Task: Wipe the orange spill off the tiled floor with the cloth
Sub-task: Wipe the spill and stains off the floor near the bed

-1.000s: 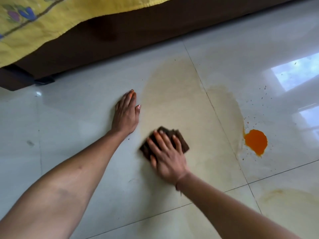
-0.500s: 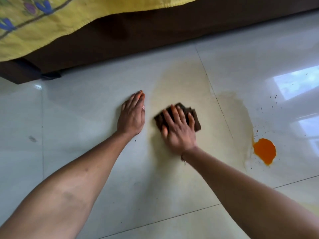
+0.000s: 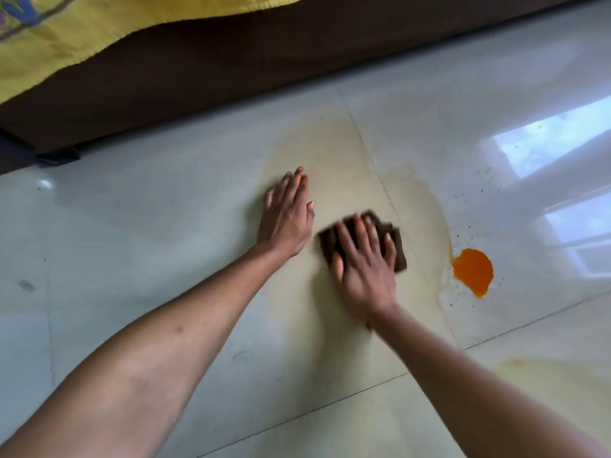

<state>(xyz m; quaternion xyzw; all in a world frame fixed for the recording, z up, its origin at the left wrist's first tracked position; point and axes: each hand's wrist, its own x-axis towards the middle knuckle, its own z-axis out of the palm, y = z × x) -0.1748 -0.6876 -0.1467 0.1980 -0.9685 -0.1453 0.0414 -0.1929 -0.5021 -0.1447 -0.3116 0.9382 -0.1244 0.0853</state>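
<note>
Pressing cloth (image 3: 398, 247) flat, right hand (image 3: 363, 269); orange spill (image 3: 473, 271) beside.

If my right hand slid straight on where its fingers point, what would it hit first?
Likely the brown furniture base, across bare floor; the orange spill lies off to the right.

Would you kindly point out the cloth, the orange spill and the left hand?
cloth (image 3: 400, 256): head view, bare right edge.
orange spill (image 3: 473, 271): head view, middle of the puddle.
left hand (image 3: 286, 223): head view, back of the hand.
</note>
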